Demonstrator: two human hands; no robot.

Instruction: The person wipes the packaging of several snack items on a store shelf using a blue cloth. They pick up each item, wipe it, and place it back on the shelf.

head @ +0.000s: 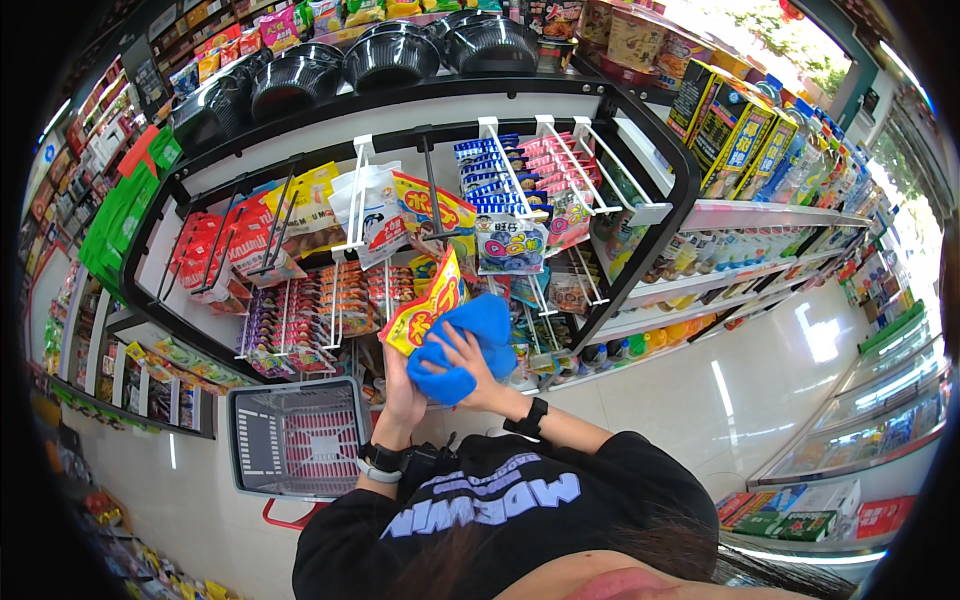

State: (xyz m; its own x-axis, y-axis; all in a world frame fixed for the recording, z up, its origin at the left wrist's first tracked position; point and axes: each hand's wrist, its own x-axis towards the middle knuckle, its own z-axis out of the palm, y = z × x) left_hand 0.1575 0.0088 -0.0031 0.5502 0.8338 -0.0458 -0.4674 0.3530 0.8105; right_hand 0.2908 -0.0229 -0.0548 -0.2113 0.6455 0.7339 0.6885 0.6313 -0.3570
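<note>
My left hand (403,388) grips a yellow and red snack bag (421,319) from below and to its left. In my right hand (474,369) is a blue cloth (486,319), bunched up and lying against the bag's lower right side. The cloth hides much of the bag. Just beyond my hands, a similar yellow and red bag (442,206) hangs on a black hook. Beside it hang a white bag (367,202) and blue-and-white gummy candy bags (511,244).
A grey shopping basket (238,450) stands below left. Several white display hooks (592,176) jut towards me from the black-framed rack (652,247). Black plastic bowls (394,56) line its top. Shelves of bottles (750,251) run along the right; red candy bags (206,255) hang on the left.
</note>
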